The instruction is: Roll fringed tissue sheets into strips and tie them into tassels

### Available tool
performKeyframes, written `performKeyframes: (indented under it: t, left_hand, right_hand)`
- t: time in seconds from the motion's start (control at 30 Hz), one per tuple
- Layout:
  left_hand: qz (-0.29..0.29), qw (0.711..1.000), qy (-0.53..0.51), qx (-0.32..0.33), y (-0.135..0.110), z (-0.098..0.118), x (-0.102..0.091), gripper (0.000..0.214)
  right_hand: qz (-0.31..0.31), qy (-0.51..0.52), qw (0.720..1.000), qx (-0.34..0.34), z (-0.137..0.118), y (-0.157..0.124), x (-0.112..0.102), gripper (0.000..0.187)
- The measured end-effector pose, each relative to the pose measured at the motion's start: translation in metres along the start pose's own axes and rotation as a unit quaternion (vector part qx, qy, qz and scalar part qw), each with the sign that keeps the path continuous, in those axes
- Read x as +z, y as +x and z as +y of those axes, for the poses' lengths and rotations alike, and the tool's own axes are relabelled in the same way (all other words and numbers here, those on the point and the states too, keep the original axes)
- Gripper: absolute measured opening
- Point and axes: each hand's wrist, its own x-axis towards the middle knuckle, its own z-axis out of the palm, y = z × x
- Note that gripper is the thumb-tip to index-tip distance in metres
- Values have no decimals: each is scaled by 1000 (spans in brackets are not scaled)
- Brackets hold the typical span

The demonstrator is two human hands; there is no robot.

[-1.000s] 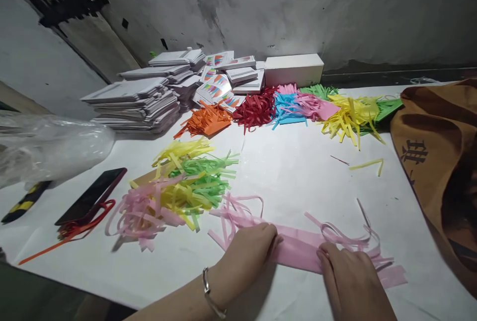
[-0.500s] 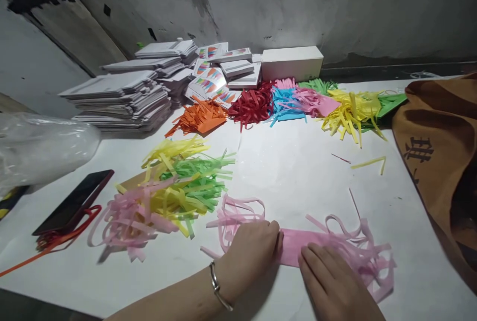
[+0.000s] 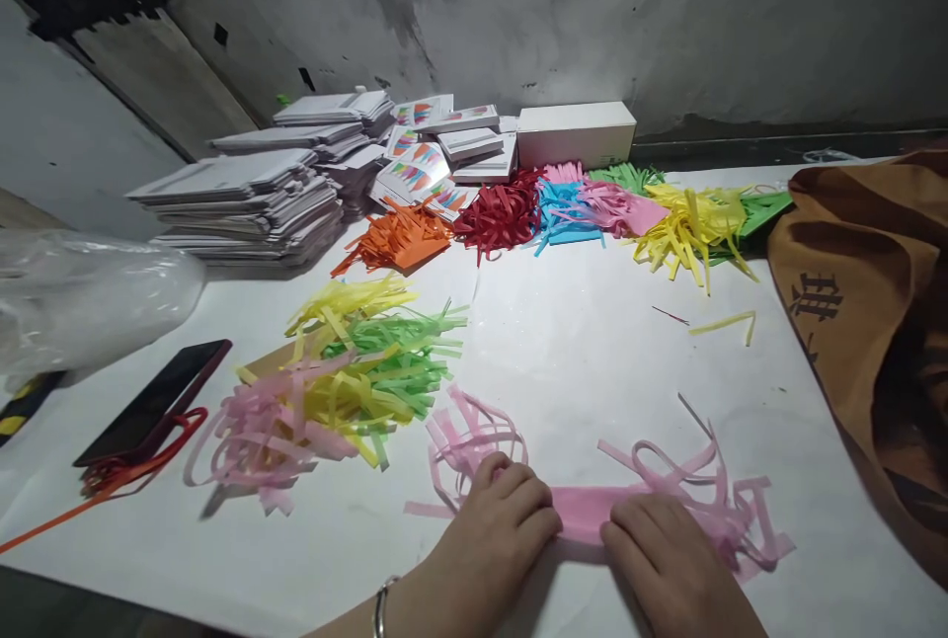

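Note:
A pink paper strip [image 3: 582,510] with cut fringes lies on the white table [image 3: 592,352] near its front edge. My left hand [image 3: 504,529] presses on the strip's left part, fingers curled over it, with a bracelet at the wrist. My right hand [image 3: 667,559] presses on the right part, fingers bent down onto the paper. The two hands sit close together. Loose pink fringes curl up to the left [image 3: 466,440] and to the right [image 3: 711,500] of the hands.
A pile of pink, yellow and green fringed paper [image 3: 341,381] lies left of centre. Orange, red, blue, pink, yellow and green piles [image 3: 555,208] line the back, before card stacks [image 3: 244,203] and a white box [image 3: 576,134]. A phone [image 3: 152,403] lies left, brown cloth [image 3: 866,302] right.
My hands have drawn closer together on the pink strip, so its flat middle is shorter and the fringes bunch up at both ends. The view shifted slightly.

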Motion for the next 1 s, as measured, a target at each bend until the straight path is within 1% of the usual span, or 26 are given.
performKeyframes:
  t: [0.07, 0.1, 0.17, 0.27, 0.33, 0.4, 0.43, 0.5, 0.57, 0.6, 0.67, 0.73, 0.77, 0.83, 0.93, 1.0]
  left_hand:
    - [-18, 998, -17, -64, -1, 0, -5, 22]
    - [-32, 995, -10, -90, 0, 0, -7, 23]
    - [-56, 989, 37, -130, 5, 0, -11, 22]
    - [-73, 979, 118, -153, 12, 1, -10, 21]
    - [-83, 975, 141, -151, 14, 1, -7, 19]
    - [-86, 974, 148, -149, 15, 2, -4, 17]
    - [-84, 974, 150, -150, 15, 3, -4, 17]
    - [-72, 974, 149, -154, 15, 5, -4, 17]
    - [-41, 980, 133, -141, 14, 7, -7, 18]
    - [-22, 985, 121, -119, 14, 8, -9, 17]
    - [7, 993, 102, -57, 14, 8, -12, 15]
    - [11, 995, 97, -7, 13, 7, -12, 14]
    - [8, 995, 95, 5, 12, 6, -11, 15]
    - [5, 997, 77, 3, 11, 4, -8, 16]
    - [8, 999, 18, -38, 8, -1, -4, 14]
    - [15, 997, -19, -70, 5, -3, -4, 13]
  right_hand:
    - [-20, 7, 998, 51, 6, -2, -2, 26]
    - [-26, -6, 997, 67, 10, -1, -2, 26]
    - [-52, -52, 995, 72, 17, 2, -2, 30]
    - [-95, -112, 988, 54, 24, 10, -2, 32]
    - [-92, -133, 985, 65, 25, 16, -3, 30]
    - [-52, -111, 990, 69, 22, 22, -5, 24]
    - [-31, -84, 995, 53, 19, 24, -6, 23]
    - [-4, -33, 999, -11, 12, 28, -7, 30]
    - [-7, -17, 997, -75, 6, 29, -4, 30]
    - [-15, -23, 996, -90, 4, 28, -2, 30]
    - [-17, -16, 997, -79, 3, 26, 2, 30]
    - [-8, 27, 999, -37, 2, 24, 6, 28]
    - [-7, 47, 999, -17, 2, 24, 8, 26]
    - [-8, 48, 999, -15, 2, 24, 9, 23]
    - [-17, -5, 999, -49, 3, 22, 7, 27]
    - [-21, -6, 999, -31, 7, 19, 4, 29]
